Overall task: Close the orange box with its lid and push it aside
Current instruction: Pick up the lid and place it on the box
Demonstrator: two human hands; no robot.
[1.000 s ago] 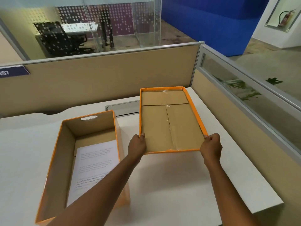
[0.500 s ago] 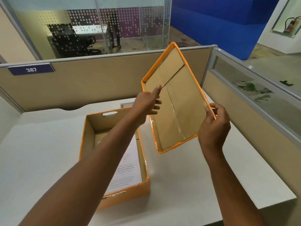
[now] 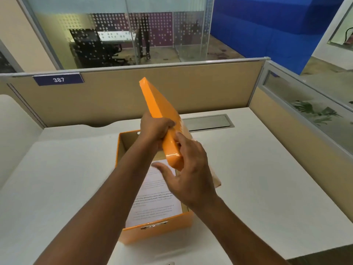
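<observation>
The orange box (image 3: 154, 233) stands open on the white desk, with printed white paper (image 3: 154, 203) lying inside it. Its orange lid (image 3: 159, 109) is in the air above the box, tilted steeply on edge with the glossy orange outside toward me. My left hand (image 3: 155, 129) grips the lid's left rim near its lower half. My right hand (image 3: 188, 175) is at the lid's lower corner, fingers spread, the palm against the lid's far side. The lid's brown inner face is hidden.
The white desk (image 3: 267, 178) is enclosed by beige partition walls behind and at the right. A grey cable hatch (image 3: 208, 122) is set into the desk behind the box. A blue tag reading 387 (image 3: 58, 79) hangs on the back partition.
The lid was lifted off the desk at the right, turned over from inside-up to orange side toward me, and carried left above the box. My view shifted so the box sits centred.
</observation>
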